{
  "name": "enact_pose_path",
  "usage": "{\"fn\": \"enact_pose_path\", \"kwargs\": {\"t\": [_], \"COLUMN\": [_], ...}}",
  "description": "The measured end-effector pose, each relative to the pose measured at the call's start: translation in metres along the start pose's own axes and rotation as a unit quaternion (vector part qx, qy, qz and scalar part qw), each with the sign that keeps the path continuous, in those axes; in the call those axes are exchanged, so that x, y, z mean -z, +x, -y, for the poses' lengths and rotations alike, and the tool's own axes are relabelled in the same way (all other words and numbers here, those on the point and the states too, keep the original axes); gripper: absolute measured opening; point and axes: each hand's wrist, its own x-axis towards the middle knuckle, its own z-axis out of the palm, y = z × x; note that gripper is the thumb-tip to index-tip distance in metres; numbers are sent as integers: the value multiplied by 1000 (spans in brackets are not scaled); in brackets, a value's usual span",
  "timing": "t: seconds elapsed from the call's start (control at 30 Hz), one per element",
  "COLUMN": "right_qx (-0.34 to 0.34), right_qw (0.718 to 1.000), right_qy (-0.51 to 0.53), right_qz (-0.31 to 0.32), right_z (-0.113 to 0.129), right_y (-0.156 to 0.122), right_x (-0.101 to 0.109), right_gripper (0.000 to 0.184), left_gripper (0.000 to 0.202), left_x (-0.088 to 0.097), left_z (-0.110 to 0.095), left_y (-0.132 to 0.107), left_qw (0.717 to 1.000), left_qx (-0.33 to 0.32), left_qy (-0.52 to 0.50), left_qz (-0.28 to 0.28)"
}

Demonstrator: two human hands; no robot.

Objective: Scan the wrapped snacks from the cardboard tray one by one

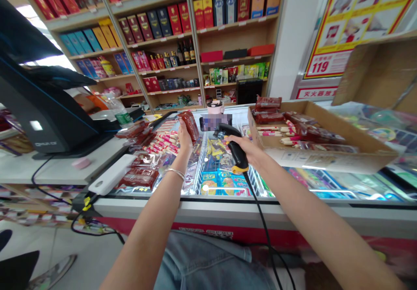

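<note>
The left hand is closed around a sealed packet of red sausage, holding it up over the glass top of a chest freezer. The right hand grips the handle of a black barcode scanner tightly, with the yellow base sticking out below the fist. The scanner's head leans toward the packet, just beside it and not touching. A black cord drops from the scanner over the freezer's front edge. A thin bracelet circles the left wrist.

More packets and sausage sticks lie to the left of the hands. To the right, a cardboard tray holds more of both. Just past the scanner stands a pink cup (the thing below it is blurred out). A checkout screen sits on a white counter, and shelves of boxed drinks fill the back wall.
</note>
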Motion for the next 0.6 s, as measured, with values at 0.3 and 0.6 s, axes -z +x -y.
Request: {"fn": "enact_pose_path", "kwargs": {"t": [0.3, 0.6], "right_qx": [-7, 19], "right_qw": [996, 1000], "right_qy": [84, 10], "right_qz": [-20, -12], "right_z": [5, 1], "right_y": [7, 1], "right_x": [6, -2], "right_gripper": [12, 14], "left_gripper": [54, 69], "left_x": [14, 161], "left_z": [-79, -158], "left_y": [15, 20], "left_qw": [994, 797], "left_qx": [-72, -66], "left_qy": [74, 501], "left_qz": [-47, 330]}}
